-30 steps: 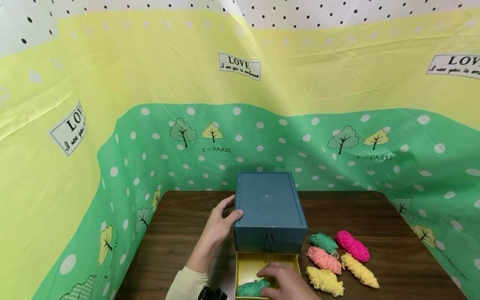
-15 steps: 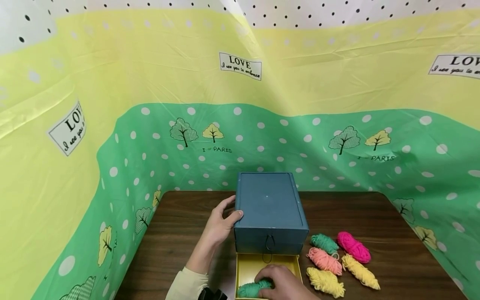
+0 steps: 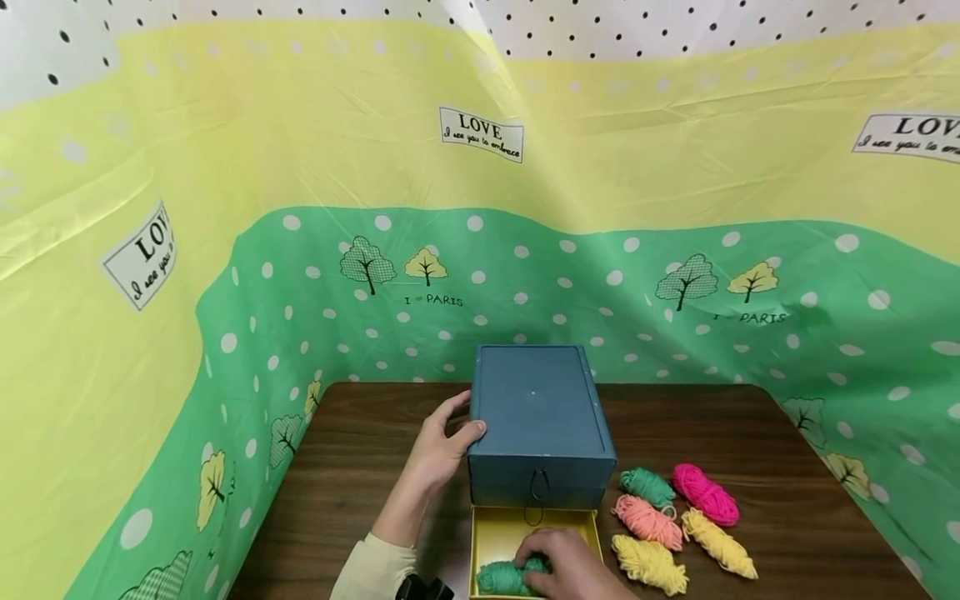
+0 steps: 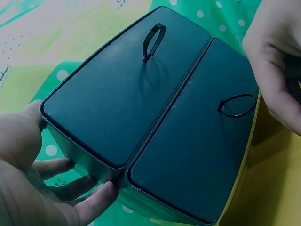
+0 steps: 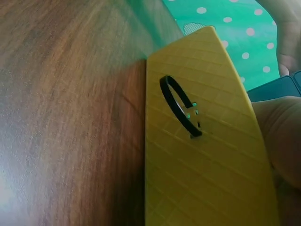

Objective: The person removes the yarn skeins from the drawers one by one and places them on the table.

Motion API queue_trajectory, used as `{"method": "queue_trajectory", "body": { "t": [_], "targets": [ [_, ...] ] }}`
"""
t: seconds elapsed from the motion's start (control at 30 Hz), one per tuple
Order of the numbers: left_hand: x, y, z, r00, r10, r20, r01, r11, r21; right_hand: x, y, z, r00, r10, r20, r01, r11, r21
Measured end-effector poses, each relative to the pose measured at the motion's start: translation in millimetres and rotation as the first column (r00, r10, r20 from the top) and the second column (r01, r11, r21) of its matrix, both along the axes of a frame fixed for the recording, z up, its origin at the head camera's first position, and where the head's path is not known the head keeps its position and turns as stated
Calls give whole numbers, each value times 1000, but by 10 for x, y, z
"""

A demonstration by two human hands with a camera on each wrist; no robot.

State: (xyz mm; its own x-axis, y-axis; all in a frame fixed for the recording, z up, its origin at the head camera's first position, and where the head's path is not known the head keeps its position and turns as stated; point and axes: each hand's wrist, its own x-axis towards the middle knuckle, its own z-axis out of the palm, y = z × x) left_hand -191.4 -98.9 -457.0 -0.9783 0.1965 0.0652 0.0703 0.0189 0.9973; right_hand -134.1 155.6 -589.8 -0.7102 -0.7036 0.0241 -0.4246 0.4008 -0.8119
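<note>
A blue drawer box [image 3: 536,400] stands on the table, its bottom yellow drawer [image 3: 474,542] pulled out. My left hand [image 3: 438,446] rests against the box's left side, thumb at the top edge; the left wrist view shows its spread fingers [image 4: 96,202] touching that side. Inside the drawer, my right hand [image 3: 566,562] grips the right end of a green yarn bundle [image 3: 498,577], partly hiding it. The right wrist view shows the yellow drawer front [image 5: 202,165] with a black loop pull [image 5: 176,106] and part of the right hand behind it.
Right of the box lie yarn bundles: green [image 3: 647,486], pink [image 3: 707,493], coral [image 3: 648,521] and two yellow, one nearer [image 3: 649,563] and one farther right. Black loops [image 4: 154,42] hang on the blue drawer fronts. A patterned curtain [image 3: 525,275] surrounds the wooden table [image 3: 360,467].
My right hand has closed its fingers on the green yarn in the drawer, and the yarn has shifted slightly. The left hand and the box stay in place.
</note>
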Motion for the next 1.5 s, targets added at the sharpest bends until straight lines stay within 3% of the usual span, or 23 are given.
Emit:
{"method": "queue_trajectory", "body": {
  "t": [0.1, 0.23, 0.7, 1.07, 1.2, 1.4, 1.5],
  "targets": [
    [2, -1, 0, 1000, 2, 1, -2, 1000, -2, 103, -22, 325, 999, -30, 14, 30, 1000, -7],
    [3, -2, 1, 1000, -1, 5, 1, 1000, -2, 167, -14, 521, 997, -74, -1, 74, 997, -17],
    [5, -1, 14, 1000, 2, 7, -2, 1000, -18, 281, 190, 802, 976, -130, -175, 121, 991, -59],
    [12, 2, 8, 1000, 2, 3, -2, 1000, -21, 393, 415, 931, 953, -180, -243, 162, 983, -93],
    [18, 3, 18, 1000, 6, 11, -6, 1000, -20, 422, 532, 956, 930, -202, -305, 178, 978, -104],
    [23, 5, 12, 1000, 9, 11, -9, 1000, -20, 475, 720, 1001, 861, -286, -420, 277, 957, -83],
    [16, 1, 6, 1000, 11, 8, -11, 1000, -20, 503, 796, 1039, 837, -330, -437, 330, 941, -77]
  ]
}}
